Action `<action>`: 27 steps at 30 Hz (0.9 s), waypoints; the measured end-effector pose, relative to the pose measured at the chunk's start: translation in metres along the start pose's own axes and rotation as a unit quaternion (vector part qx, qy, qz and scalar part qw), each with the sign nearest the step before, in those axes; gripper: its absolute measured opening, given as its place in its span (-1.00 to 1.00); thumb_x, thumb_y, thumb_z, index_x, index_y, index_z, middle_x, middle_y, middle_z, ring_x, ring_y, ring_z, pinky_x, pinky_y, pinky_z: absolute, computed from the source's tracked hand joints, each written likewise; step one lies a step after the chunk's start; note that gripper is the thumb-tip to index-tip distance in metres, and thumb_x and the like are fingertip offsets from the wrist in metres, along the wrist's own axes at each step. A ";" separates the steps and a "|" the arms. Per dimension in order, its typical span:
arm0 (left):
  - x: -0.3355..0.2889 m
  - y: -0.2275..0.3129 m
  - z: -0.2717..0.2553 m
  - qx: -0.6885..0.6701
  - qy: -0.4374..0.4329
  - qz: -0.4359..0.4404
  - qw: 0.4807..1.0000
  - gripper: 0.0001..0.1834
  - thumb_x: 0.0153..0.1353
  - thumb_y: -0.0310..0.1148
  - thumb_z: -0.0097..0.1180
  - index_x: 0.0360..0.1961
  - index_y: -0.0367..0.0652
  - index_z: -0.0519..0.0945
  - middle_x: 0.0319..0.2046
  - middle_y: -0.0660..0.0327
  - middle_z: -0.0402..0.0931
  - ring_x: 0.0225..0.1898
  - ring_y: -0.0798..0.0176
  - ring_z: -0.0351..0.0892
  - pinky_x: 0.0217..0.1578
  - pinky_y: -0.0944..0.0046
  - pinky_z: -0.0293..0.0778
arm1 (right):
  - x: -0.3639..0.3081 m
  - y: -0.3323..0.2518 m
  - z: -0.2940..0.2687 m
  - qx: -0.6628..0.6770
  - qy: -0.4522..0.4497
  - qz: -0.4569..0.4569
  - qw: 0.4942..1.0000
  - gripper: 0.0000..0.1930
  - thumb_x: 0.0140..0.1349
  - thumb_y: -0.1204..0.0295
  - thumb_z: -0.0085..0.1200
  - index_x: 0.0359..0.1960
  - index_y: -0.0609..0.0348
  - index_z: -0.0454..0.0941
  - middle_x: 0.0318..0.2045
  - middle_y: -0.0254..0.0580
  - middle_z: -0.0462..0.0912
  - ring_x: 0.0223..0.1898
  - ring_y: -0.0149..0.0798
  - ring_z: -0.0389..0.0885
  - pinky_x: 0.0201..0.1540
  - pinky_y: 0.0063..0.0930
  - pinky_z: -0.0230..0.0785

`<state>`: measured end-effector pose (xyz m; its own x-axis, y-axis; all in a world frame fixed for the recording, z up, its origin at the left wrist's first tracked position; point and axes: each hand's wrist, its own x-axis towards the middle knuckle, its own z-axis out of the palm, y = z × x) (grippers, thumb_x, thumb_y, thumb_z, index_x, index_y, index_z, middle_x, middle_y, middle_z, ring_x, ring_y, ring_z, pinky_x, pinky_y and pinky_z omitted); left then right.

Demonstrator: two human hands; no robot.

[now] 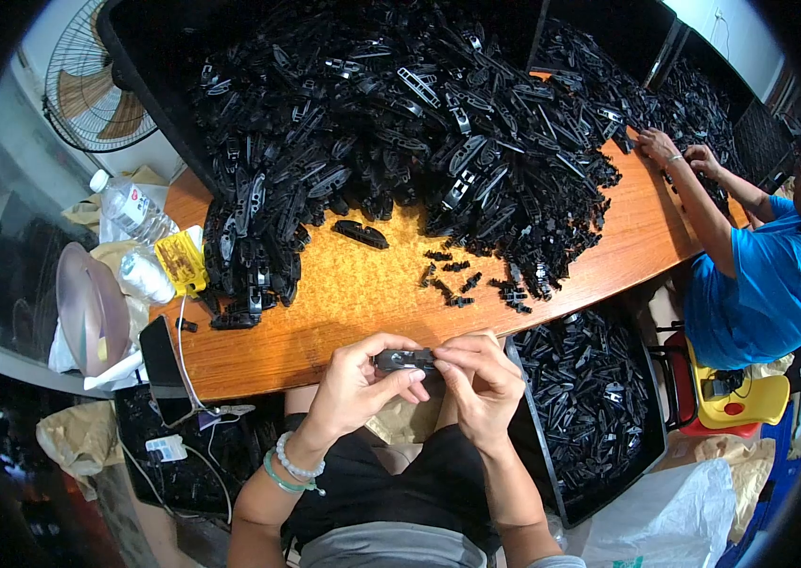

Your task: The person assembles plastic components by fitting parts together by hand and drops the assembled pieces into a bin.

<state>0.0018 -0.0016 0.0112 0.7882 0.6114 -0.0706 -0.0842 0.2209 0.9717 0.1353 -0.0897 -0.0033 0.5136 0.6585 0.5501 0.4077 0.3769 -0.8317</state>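
Observation:
Between my two hands, just off the table's near edge, is a small, elongated black plastic part (404, 359) with a pale shine on its top. My left hand (363, 379) grips one end between thumb and fingers. At the other end, my right hand (482, 381) pinches it with thumb and fingertips. Beyond them on the wooden table lie one long, curved black plastic piece (360, 234) and a scatter of small black pieces (458, 301). A large heap of similar black parts (372, 114) rises behind.
A bin of black parts (595, 407) stands below the table at right. At left are a water bottle (135, 208), a yellow container (181, 265), a thread spool (145, 275), a phone (162, 358) with a white cable, and a fan (88, 90). A co-worker in blue (756, 284) handles parts at far right.

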 end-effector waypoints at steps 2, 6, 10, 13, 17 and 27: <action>0.000 0.002 0.001 0.001 -0.009 -0.011 1.000 -0.74 0.13 -0.63 0.07 -0.12 -0.43 0.41 -0.39 0.13 0.54 -0.42 0.28 0.61 -0.38 0.41 0.57 | 0.002 -0.001 -0.002 -0.039 -0.022 -0.018 0.999 -0.76 -0.17 0.76 0.14 -0.41 0.27 0.61 -0.44 -0.17 0.57 -0.37 -0.23 0.50 -0.32 -0.49 0.33; 0.000 0.001 0.004 -0.006 0.027 -0.021 0.999 -0.76 0.13 -0.62 0.09 -0.15 -0.40 0.43 -0.43 0.16 0.54 -0.44 0.31 0.60 -0.42 0.44 0.54 | 0.003 -0.005 -0.007 -0.139 -0.069 -0.091 0.984 -0.74 -0.19 0.73 0.16 -0.38 0.24 0.61 -0.41 -0.20 0.57 -0.36 -0.22 0.50 -0.27 -0.44 0.32; -0.006 -0.002 0.002 0.068 0.047 -0.003 0.997 -0.79 0.10 -0.58 0.13 -0.20 -0.33 0.48 -0.46 0.22 0.52 -0.52 0.43 0.53 -0.48 0.51 0.47 | -0.001 -0.001 -0.005 -0.104 -0.096 -0.014 0.990 -0.77 -0.08 0.61 0.20 -0.31 0.27 0.60 -0.39 -0.20 0.57 -0.33 -0.27 0.50 -0.24 -0.46 0.32; -0.004 -0.004 0.001 0.149 0.035 0.093 0.984 -0.82 0.07 -0.61 0.13 -0.27 -0.35 0.49 -0.51 0.22 0.49 -0.58 0.52 0.46 -0.56 0.53 0.43 | -0.003 -0.003 -0.012 -0.003 -0.175 0.161 0.971 -0.76 0.05 0.53 0.18 -0.22 0.33 0.56 -0.32 -0.10 0.57 -0.23 -0.18 0.54 -0.13 -0.44 0.36; -0.002 0.002 -0.005 0.074 0.002 0.012 0.997 -0.86 0.10 -0.54 0.11 -0.29 -0.34 0.52 -0.51 0.22 0.51 -0.56 0.44 0.51 -0.51 0.47 0.45 | -0.001 0.003 -0.016 0.024 -0.199 0.203 0.958 -0.78 0.07 0.52 0.16 -0.23 0.32 0.57 -0.35 -0.11 0.58 -0.31 -0.25 0.55 -0.22 -0.46 0.37; 0.116 -0.002 -0.067 0.343 0.216 0.135 0.904 -0.76 0.00 -0.67 0.09 -0.26 -0.36 0.39 -0.46 -0.01 0.51 -0.42 0.16 0.61 -0.39 0.16 0.53 | 0.075 0.089 -0.009 -0.415 -0.113 -0.099 0.898 -0.89 -0.04 0.56 0.08 -0.42 0.19 0.58 -0.39 -0.22 0.52 -0.32 -0.15 0.42 -0.27 -0.35 0.34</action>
<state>0.0527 0.1202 -0.0137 0.4711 0.8454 0.2517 0.2775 -0.4130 0.8674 0.2172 -0.0129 -0.0354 0.2406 0.7825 0.5743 0.9440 -0.0511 -0.3259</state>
